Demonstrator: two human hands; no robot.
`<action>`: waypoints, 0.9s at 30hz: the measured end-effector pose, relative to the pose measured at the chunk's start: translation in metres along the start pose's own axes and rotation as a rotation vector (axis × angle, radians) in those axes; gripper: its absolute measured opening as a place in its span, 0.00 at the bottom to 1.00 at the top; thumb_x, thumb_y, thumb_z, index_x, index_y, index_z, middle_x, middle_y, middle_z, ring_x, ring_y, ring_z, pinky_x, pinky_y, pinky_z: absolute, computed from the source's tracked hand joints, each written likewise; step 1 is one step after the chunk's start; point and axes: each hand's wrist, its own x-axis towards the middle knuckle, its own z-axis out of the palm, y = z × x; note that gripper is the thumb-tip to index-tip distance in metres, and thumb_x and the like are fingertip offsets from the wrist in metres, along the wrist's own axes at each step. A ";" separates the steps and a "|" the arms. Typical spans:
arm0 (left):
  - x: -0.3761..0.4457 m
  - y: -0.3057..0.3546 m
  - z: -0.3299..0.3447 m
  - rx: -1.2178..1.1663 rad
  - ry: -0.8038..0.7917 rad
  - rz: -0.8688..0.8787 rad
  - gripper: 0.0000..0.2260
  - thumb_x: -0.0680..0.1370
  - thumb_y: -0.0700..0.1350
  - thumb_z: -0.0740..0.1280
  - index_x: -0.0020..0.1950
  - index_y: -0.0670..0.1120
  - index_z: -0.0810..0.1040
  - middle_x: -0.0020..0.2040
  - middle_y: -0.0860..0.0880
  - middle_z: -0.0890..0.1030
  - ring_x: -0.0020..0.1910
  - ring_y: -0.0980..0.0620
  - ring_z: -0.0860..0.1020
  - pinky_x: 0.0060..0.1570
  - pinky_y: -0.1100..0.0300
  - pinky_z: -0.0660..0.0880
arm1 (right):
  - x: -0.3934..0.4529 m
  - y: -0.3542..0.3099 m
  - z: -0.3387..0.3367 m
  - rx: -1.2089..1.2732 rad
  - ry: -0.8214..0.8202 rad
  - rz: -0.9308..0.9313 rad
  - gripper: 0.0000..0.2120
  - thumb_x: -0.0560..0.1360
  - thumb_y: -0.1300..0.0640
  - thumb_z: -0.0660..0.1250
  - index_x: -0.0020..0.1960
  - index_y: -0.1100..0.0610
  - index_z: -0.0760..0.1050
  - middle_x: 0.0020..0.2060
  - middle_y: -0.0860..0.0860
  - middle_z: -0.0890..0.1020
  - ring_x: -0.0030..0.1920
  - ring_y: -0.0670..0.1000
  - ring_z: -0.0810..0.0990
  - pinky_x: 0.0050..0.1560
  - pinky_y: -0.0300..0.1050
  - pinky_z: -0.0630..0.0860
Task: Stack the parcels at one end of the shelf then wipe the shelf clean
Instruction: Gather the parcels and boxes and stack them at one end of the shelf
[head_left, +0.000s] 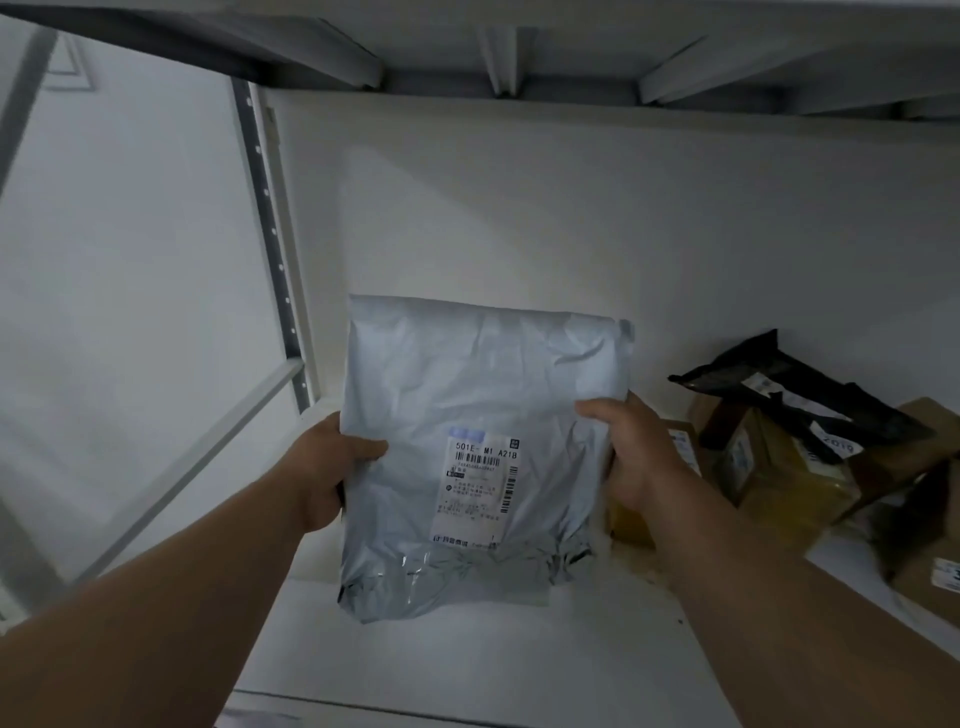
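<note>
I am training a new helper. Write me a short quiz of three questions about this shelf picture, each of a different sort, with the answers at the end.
1. True or false: both hands hold the grey parcel.
2. Which side of the shelf has the other parcels? A) the left side B) the right side C) both sides
3. Fill in: the black bag lies on top of the ______ boxes.

Key
1. True: the left hand grips its left edge and the right hand grips its right edge.
2. B
3. brown
</note>
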 end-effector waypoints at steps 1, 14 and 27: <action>0.000 0.001 -0.004 -0.013 -0.027 -0.004 0.19 0.73 0.33 0.70 0.63 0.42 0.76 0.57 0.38 0.81 0.55 0.35 0.80 0.54 0.40 0.77 | 0.000 -0.003 0.002 0.031 -0.027 -0.003 0.16 0.73 0.58 0.72 0.60 0.56 0.79 0.51 0.58 0.85 0.49 0.61 0.84 0.57 0.59 0.78; 0.023 -0.002 -0.015 0.035 0.089 -0.005 0.20 0.72 0.47 0.75 0.60 0.40 0.78 0.55 0.39 0.82 0.54 0.36 0.80 0.57 0.37 0.75 | 0.017 -0.016 0.017 -0.015 -0.018 -0.019 0.11 0.75 0.54 0.71 0.56 0.55 0.80 0.48 0.57 0.85 0.47 0.58 0.84 0.56 0.59 0.79; 0.044 0.006 0.023 -0.019 0.300 0.060 0.18 0.77 0.54 0.68 0.61 0.45 0.75 0.52 0.44 0.81 0.48 0.44 0.80 0.50 0.51 0.77 | 0.062 -0.022 0.002 0.069 -0.010 0.054 0.32 0.75 0.30 0.58 0.63 0.55 0.77 0.58 0.53 0.81 0.55 0.54 0.80 0.63 0.54 0.74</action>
